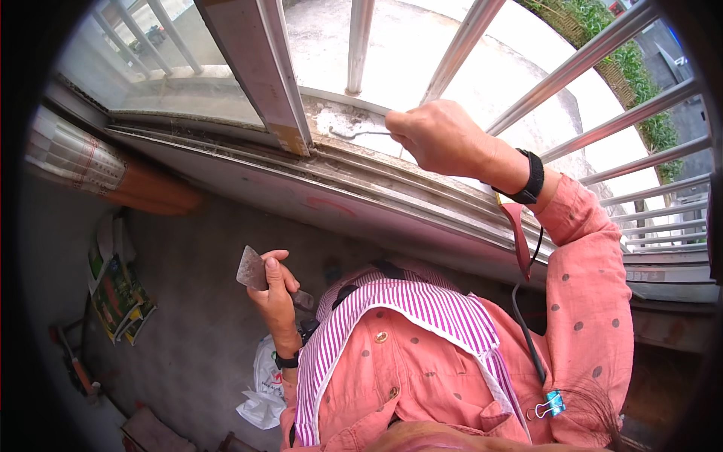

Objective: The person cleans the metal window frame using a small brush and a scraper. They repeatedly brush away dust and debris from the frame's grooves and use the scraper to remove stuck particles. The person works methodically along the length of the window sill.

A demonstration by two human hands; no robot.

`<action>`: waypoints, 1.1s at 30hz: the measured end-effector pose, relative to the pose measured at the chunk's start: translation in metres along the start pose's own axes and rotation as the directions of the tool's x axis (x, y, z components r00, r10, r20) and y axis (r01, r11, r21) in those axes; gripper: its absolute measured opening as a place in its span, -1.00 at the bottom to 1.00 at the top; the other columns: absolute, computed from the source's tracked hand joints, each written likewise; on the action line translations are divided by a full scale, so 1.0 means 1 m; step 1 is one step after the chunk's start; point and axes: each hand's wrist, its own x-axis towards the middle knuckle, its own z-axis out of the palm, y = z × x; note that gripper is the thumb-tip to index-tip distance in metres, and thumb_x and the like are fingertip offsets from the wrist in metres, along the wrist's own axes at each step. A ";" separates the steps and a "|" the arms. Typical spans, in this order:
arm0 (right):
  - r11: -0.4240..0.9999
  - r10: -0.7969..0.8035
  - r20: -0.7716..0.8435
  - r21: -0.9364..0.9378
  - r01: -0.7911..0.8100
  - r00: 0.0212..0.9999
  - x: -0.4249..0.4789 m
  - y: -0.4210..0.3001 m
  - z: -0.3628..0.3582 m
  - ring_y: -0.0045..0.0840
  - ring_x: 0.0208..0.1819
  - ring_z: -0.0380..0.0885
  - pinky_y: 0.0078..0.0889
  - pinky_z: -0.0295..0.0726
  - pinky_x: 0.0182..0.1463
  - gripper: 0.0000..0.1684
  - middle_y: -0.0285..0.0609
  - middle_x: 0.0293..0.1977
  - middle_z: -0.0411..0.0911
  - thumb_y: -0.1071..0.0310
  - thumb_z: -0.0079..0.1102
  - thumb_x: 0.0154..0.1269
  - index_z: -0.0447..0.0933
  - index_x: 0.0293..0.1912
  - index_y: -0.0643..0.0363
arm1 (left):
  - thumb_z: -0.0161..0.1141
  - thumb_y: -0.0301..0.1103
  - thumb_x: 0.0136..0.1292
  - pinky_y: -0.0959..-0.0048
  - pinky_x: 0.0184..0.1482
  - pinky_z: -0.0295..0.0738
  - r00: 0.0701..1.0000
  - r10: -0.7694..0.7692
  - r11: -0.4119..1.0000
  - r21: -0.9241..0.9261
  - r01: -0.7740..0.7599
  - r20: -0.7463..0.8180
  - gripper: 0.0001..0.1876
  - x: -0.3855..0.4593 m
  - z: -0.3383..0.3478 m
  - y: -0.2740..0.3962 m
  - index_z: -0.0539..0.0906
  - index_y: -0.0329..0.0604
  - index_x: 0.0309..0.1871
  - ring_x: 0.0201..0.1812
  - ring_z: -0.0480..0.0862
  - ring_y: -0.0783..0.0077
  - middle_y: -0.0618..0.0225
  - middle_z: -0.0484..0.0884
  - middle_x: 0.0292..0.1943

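My right hand [446,138] is closed over the window ledge, and a thin bent metal rod or wire [358,134] sticks out from its fingers to the left. The rod's tip lies over a whitish, rough patch of the ledge [333,118] beside the window frame post. Lower down, over the floor, my left hand [275,282] grips a flat grey rectangular bar [252,268], perhaps a whetstone. Fingers cover the bar's middle. Below my right wrist, a red and yellow object [515,226], perhaps a tool handle, hangs by the sill, partly hidden.
Metal window bars [466,48] stand beyond the ledge. A sliding-window track [361,169] runs along the sill. A rolled sheet [90,158] leans at the left. Printed bags [121,296] and a white plastic bag [264,390] are low down. A black cord [525,330] runs beside my apron.
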 end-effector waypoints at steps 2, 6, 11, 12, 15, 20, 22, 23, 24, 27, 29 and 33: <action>0.999 -0.018 0.077 0.039 0.015 0.997 -0.001 0.002 0.002 -0.12 -0.52 0.55 -0.09 0.47 -0.45 -0.90 0.00 -0.65 0.47 0.40 0.06 0.21 0.44 -0.41 0.19 | -0.02 -0.19 0.47 0.61 -0.57 0.27 1.000 0.001 1.000 0.003 -0.001 -0.007 -0.68 0.001 0.000 0.000 0.59 -0.30 -0.20 -0.68 0.33 0.67 0.51 0.35 -0.73; 0.997 -0.081 0.034 -0.010 0.081 0.996 0.004 0.009 0.020 -0.20 -0.62 0.50 -0.22 0.40 -0.56 -0.87 -0.09 -0.71 0.41 0.51 0.09 0.14 0.35 -0.47 0.19 | -0.02 -0.19 0.47 0.61 -0.57 0.27 0.999 0.014 1.000 0.013 -0.014 0.031 -0.68 0.003 0.003 0.001 0.58 -0.30 -0.20 -0.69 0.33 0.67 0.51 0.35 -0.74; 0.998 -0.065 0.027 -0.015 0.066 0.997 0.015 -0.007 0.015 -0.12 -0.51 0.57 -0.12 0.51 -0.47 -0.91 -0.04 -0.64 0.50 0.50 0.06 0.06 0.45 -0.35 0.20 | -0.03 -0.19 0.47 0.61 -0.57 0.27 0.999 0.019 1.000 0.017 -0.020 0.033 -0.67 0.005 0.005 0.003 0.58 -0.31 -0.21 -0.69 0.34 0.66 0.50 0.35 -0.74; 0.999 0.035 0.001 0.023 -0.035 0.999 0.012 -0.008 0.008 -0.13 -0.56 0.56 -0.11 0.50 -0.50 -0.93 -0.04 -0.66 0.49 0.51 0.06 0.04 0.45 -0.38 0.22 | -0.02 -0.19 0.47 0.61 -0.57 0.27 0.999 0.026 1.000 0.002 -0.026 0.025 -0.67 0.004 0.004 0.002 0.58 -0.31 -0.21 -0.69 0.34 0.66 0.51 0.35 -0.74; 0.998 0.018 -0.049 0.052 -0.016 0.999 0.009 -0.002 -0.002 -0.10 -0.59 0.52 -0.08 0.46 -0.49 -0.96 0.00 -0.69 0.45 0.48 0.07 0.11 0.44 -0.45 0.21 | -0.02 -0.18 0.47 0.61 -0.57 0.27 1.000 0.015 1.000 -0.003 -0.016 -0.005 -0.67 0.002 -0.001 -0.002 0.58 -0.31 -0.21 -0.69 0.35 0.66 0.50 0.35 -0.74; 0.999 0.010 0.093 0.039 -0.014 0.996 -0.005 0.004 -0.006 -0.10 -0.54 0.51 -0.09 0.43 -0.44 -0.87 -0.01 -0.67 0.43 0.42 0.12 0.21 0.42 -0.44 0.20 | -0.04 -0.21 0.48 0.61 -0.57 0.27 0.998 0.056 0.998 -0.004 -0.056 -0.015 -0.68 -0.001 -0.004 -0.001 0.56 -0.33 -0.21 -0.69 0.34 0.66 0.50 0.34 -0.74; 0.999 0.045 0.158 0.019 -0.049 0.986 -0.011 0.006 -0.016 -0.10 -0.52 0.52 -0.06 0.43 -0.42 -0.84 -0.01 -0.65 0.45 0.35 0.12 0.25 0.42 -0.41 0.20 | -0.05 -0.22 0.48 0.61 -0.57 0.28 0.998 0.060 0.998 0.005 -0.060 -0.037 -0.68 -0.004 -0.007 -0.003 0.56 -0.34 -0.21 -0.68 0.33 0.67 0.50 0.33 -0.74; 0.999 0.034 0.176 0.001 -0.035 0.984 -0.014 0.009 -0.019 -0.12 -0.52 0.53 -0.08 0.43 -0.43 -0.85 -0.02 -0.65 0.45 0.37 0.12 0.25 0.42 -0.41 0.20 | -0.05 -0.23 0.48 0.61 -0.57 0.28 0.997 0.059 0.998 0.010 -0.058 -0.048 -0.68 -0.006 -0.009 -0.004 0.56 -0.34 -0.21 -0.68 0.33 0.67 0.50 0.33 -0.74; 1.000 0.028 0.193 -0.015 -0.025 0.981 -0.018 0.012 -0.022 -0.14 -0.52 0.53 -0.10 0.43 -0.44 -0.86 -0.03 -0.65 0.45 0.39 0.12 0.25 0.42 -0.42 0.19 | -0.05 -0.24 0.48 0.61 -0.56 0.28 0.997 0.058 0.998 0.016 -0.057 -0.054 -0.69 -0.007 -0.010 -0.004 0.56 -0.34 -0.21 -0.68 0.33 0.67 0.50 0.33 -0.74; 0.998 0.016 0.258 -0.059 -0.001 0.966 -0.030 0.019 -0.026 -0.29 -0.58 0.48 -0.20 0.38 -0.50 -0.88 -0.12 -0.69 0.39 0.51 0.10 0.21 0.39 -0.44 0.19 | -0.06 -0.24 0.48 0.61 -0.56 0.29 0.996 0.057 0.998 0.021 -0.055 -0.073 -0.69 -0.010 -0.012 -0.004 0.56 -0.34 -0.21 -0.68 0.32 0.67 0.50 0.33 -0.74; 0.997 -0.019 0.254 -0.065 0.037 0.967 -0.038 0.020 -0.025 -0.42 -0.68 0.37 -0.28 0.31 -0.57 -0.83 -0.19 -0.74 0.27 0.57 0.05 0.19 0.32 -0.49 0.20 | -0.06 -0.25 0.48 0.62 -0.56 0.30 0.996 0.047 0.999 0.017 -0.046 -0.071 -0.69 -0.012 -0.013 -0.004 0.56 -0.34 -0.21 -0.68 0.32 0.67 0.50 0.33 -0.74; 0.986 -0.124 0.160 -0.086 0.139 0.979 -0.038 0.024 -0.009 -0.39 -0.64 0.43 -0.29 0.36 -0.56 -0.89 -0.19 -0.71 0.33 0.60 0.05 0.11 0.37 -0.44 0.19 | -0.05 -0.24 0.48 0.62 -0.56 0.29 0.998 0.049 0.999 0.018 -0.048 -0.050 -0.69 -0.008 -0.009 -0.006 0.56 -0.33 -0.21 -0.68 0.32 0.68 0.50 0.33 -0.74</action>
